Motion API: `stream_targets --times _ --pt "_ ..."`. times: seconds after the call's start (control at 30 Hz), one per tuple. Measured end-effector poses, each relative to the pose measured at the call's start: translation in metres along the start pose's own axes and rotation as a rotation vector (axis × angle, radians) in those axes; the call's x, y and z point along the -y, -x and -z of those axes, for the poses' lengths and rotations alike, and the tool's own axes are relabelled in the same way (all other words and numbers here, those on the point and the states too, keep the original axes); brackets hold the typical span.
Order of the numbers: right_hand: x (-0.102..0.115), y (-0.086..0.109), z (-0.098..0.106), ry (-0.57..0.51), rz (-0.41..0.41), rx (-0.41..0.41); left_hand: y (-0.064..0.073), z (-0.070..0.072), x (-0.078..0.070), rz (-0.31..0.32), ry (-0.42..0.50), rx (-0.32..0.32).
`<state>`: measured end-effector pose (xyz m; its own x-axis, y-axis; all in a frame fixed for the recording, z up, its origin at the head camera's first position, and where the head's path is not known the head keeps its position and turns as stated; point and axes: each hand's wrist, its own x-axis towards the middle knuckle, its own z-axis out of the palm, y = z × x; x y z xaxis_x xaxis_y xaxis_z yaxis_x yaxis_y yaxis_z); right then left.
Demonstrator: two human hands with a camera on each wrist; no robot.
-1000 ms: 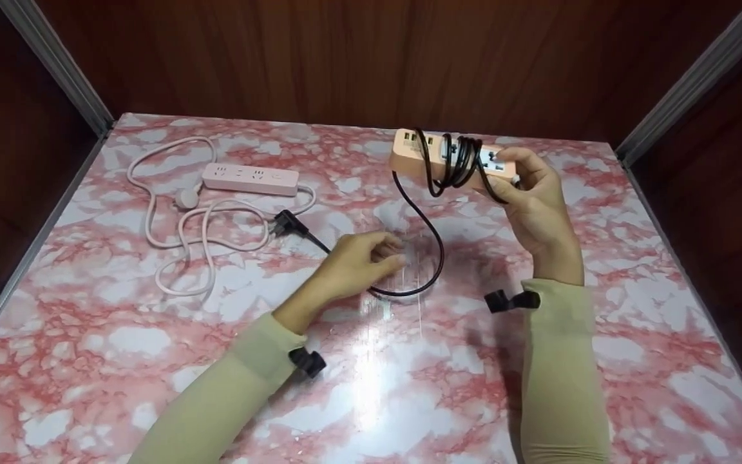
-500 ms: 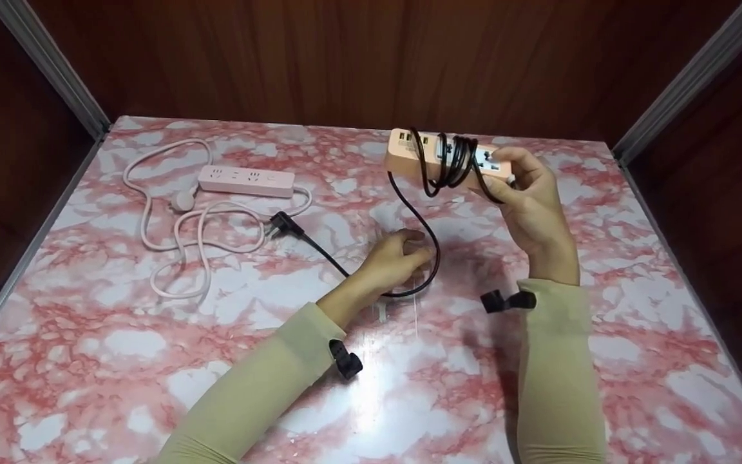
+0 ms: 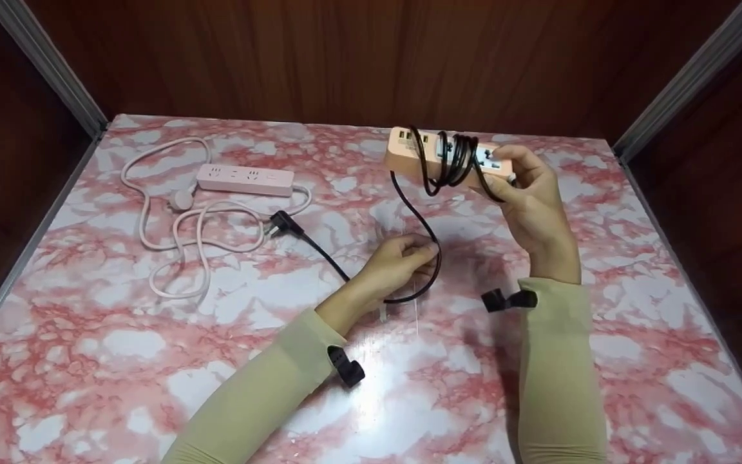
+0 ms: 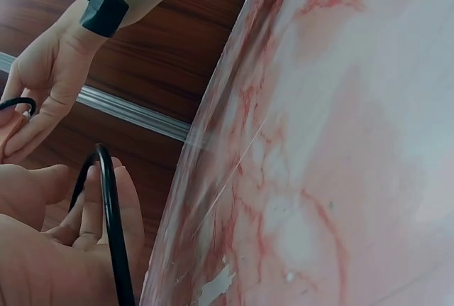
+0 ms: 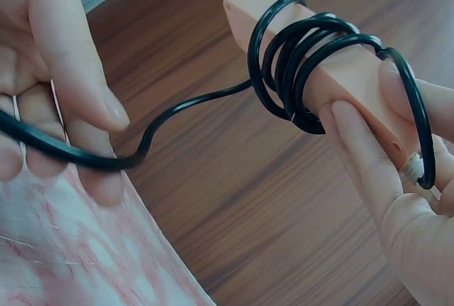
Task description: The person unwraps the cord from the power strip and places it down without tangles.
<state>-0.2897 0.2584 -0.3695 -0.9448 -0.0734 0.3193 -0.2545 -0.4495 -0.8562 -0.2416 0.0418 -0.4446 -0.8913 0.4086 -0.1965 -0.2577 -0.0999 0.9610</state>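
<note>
My right hand (image 3: 535,203) grips the end of an orange power strip (image 3: 403,154), raised off the table. Its black cord (image 3: 432,225) is wound several times round the strip's middle, and the rest hangs down in a curve. At that curve is my left hand (image 3: 393,267). In the right wrist view the cord (image 5: 71,155) lies across the left fingers (image 5: 99,185), with the thumb apart from it. The left wrist view likewise has the cord (image 4: 113,228) passing over the fingers. A black plug (image 3: 286,223) at the cord's free end is left of my left hand.
On the left of the marbled table (image 3: 120,386) lies a pink power strip (image 3: 245,180). Its pale cord (image 3: 203,258) is loosely looped, with a round plug (image 3: 181,200) beside the strip. Dark wood panels (image 3: 345,58) enclose the table behind and at both sides.
My left hand has moved right along the table to the hanging curve of the black cord, and its fingers now meet it. The right hand and orange strip have barely moved.
</note>
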Motion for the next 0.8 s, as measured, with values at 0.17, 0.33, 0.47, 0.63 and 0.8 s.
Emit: stream_targets --times 0.17,0.33,0.47,0.63,0.8 --pt "0.0007 0.0005 -0.0009 -0.006 0.0 -0.005 0.0028 -0.0022 0.0011 -0.015 0.011 -0.019" --pt "0.0009 0.0005 -0.0015 -0.01 0.001 -0.008 0.0044 -0.0028 0.0029 -0.032 0.024 -0.019" --pt "0.0011 -0.0001 -0.0004 -0.007 0.002 -0.009 0.005 -0.0032 0.0032 -0.049 0.05 -0.028" --pt "0.0036 0.0004 0.0017 -0.014 0.004 -0.013 0.0061 -0.0034 0.0035 -0.076 -0.017 -0.062" --pt "0.0064 0.0013 0.0047 -0.032 0.005 -0.018 0.0054 0.0 0.0047 -0.094 -0.094 -0.105"
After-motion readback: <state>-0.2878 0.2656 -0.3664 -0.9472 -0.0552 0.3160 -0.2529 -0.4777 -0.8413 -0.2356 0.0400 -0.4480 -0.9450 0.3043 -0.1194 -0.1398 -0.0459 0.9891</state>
